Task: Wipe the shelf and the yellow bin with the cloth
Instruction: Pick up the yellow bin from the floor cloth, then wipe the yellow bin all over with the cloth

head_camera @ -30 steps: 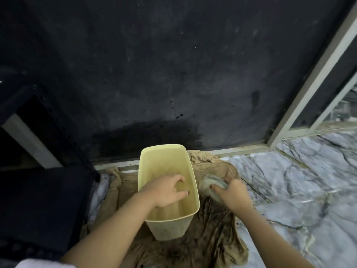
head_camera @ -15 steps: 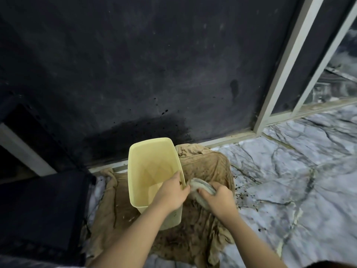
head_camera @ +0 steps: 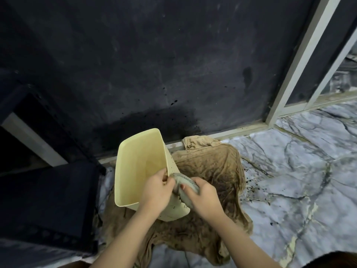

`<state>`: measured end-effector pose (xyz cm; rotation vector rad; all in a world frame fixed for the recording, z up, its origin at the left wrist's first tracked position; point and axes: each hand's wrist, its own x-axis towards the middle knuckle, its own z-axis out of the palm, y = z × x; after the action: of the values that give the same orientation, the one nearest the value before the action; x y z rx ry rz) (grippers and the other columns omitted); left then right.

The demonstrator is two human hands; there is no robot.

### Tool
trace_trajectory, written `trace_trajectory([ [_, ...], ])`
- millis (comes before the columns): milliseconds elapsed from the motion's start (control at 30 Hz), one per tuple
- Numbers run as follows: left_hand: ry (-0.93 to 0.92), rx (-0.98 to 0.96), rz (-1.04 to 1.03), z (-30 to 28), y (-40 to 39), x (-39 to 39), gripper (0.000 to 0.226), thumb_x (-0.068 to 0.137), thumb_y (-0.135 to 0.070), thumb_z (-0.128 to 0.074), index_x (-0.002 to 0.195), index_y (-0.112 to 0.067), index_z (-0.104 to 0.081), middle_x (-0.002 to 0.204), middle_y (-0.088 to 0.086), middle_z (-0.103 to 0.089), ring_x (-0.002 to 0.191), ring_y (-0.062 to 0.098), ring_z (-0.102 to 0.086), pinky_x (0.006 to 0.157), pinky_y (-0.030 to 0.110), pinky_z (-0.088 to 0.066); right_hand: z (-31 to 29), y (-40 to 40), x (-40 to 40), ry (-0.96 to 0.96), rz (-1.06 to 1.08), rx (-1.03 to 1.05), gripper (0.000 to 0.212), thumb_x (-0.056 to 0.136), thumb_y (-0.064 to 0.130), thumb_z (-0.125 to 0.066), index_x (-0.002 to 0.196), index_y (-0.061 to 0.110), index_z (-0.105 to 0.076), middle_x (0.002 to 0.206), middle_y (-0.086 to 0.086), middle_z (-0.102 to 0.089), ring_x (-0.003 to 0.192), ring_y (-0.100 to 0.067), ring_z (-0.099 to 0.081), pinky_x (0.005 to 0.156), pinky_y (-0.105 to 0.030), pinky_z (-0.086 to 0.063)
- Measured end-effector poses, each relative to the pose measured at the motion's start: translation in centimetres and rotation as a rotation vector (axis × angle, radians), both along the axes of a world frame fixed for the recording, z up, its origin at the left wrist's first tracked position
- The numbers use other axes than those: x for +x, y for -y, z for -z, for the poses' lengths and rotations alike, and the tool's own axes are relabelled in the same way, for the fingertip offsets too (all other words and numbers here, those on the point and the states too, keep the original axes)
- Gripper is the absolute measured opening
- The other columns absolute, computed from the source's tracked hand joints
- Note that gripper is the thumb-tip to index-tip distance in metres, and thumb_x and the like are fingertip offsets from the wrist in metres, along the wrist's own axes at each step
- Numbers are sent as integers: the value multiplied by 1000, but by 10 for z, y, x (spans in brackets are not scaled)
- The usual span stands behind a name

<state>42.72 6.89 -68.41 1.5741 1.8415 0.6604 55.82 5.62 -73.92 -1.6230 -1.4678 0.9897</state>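
Underfoot, marble floor [head_camera: 301,171], soiled brown rag [head_camera: 208,167], dark wall [head_camera: 154,55]

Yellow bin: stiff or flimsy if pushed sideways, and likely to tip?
The yellow bin looks like thin plastic, empty, so probably light. It stands tilted on the rumpled brown cloth, held at the rim by the left hand, so it would likely tip if released.

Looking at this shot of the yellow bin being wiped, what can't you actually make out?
Head view only:
- Near right corner of the tall yellow plastic bin: hidden by the left hand.
- Most of the grey wiping cloth: covered by the right hand.
- Bin's base: hidden by its own walls.
- Floor under the stained brown rag: covered.
- Dark object at lower left: too dim to identify, cut by the frame edge.
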Motion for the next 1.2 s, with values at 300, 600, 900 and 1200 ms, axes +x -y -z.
trace_trajectory([
  [300,247,92,-207,-1,19,-40,33,87,-9,-52,120,-5,-58,72,-16,-59,66,-4,-51,55,-3,-35,1,5,-52,25,5,171,29,87,32,-58,108,12,-64,96,1,-63,89,-14,-59,79,-23,-47],
  [600,328,194,-289,21,32,-68,23,86,-12,-53,102,-19,-68,66,-6,-68,52,5,-52,53,14,-40,34,-2,-88,-12,127,98,26,87,27,-58,102,9,-67,82,-1,-56,78,-17,-56,67,-20,-40],
  [900,496,210,-322,37,32,-88,21,86,-11,-53,92,-24,-69,50,-14,-58,54,8,-42,50,14,-33,83,-29,-71,29,187,-64,34,87,26,-57,113,4,-65,103,-13,-64,94,-24,-59,71,-23,-34],
  [1200,527,210,-300,35,31,-81,23,86,-12,-54,95,-24,-71,61,-4,-68,60,13,-47,56,22,-36,124,-29,-37,43,292,-226,35,89,30,-53,115,9,-65,107,-14,-69,100,-31,-61,77,-31,-42],
])
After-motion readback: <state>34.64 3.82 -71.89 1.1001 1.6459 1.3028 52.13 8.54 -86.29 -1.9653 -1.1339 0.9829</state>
